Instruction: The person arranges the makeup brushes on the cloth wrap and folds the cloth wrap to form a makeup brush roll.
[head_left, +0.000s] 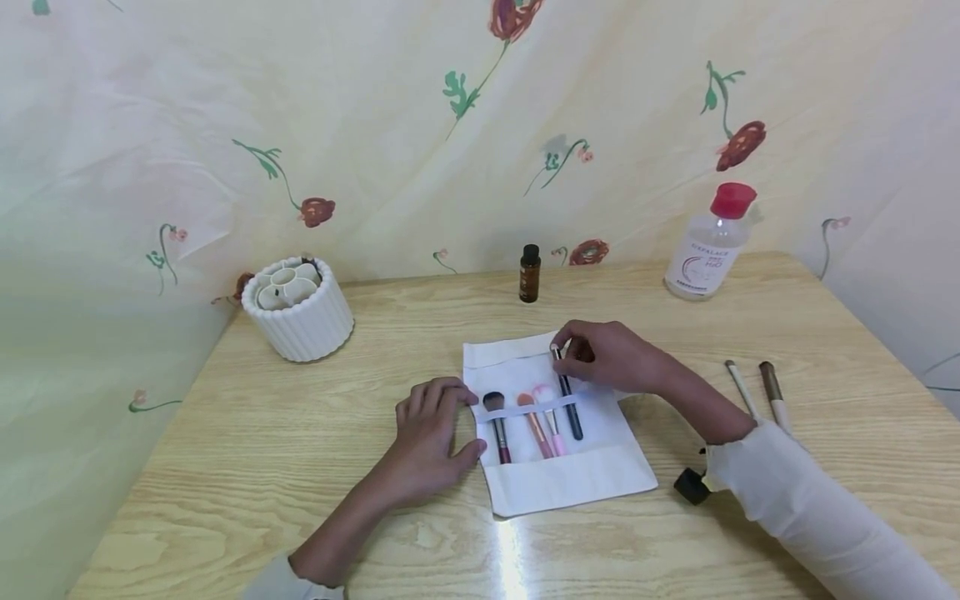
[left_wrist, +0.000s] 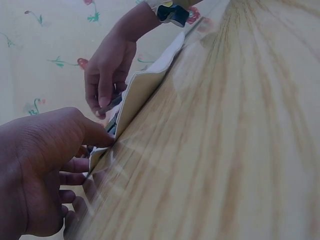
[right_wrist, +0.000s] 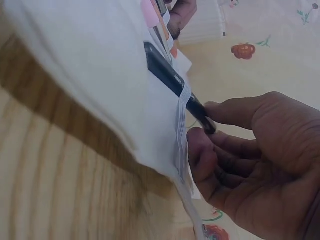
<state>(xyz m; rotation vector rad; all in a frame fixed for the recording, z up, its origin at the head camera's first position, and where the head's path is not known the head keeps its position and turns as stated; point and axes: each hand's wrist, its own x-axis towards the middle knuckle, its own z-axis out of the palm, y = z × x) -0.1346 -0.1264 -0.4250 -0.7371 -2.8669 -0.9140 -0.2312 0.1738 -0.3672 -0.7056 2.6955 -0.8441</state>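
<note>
A white cloth brush roll lies unfolded on the table, with an elastic band across its middle. Under the band sit a dark-bristled makeup brush, an orange one and a pink one. My right hand pinches the upper end of a black makeup brush, which passes beneath the band; the right wrist view shows thumb and fingers at the brush's end. At the roll's left edge my left hand rests with relaxed, spread fingers, thumb touching the cloth edge.
Two more brushes, one pale and slim, one brown-tipped, lie beyond my right forearm. A white ribbed holder stands back left. A brown bottle and a clear red-capped bottle stand along the back by the flowered cloth.
</note>
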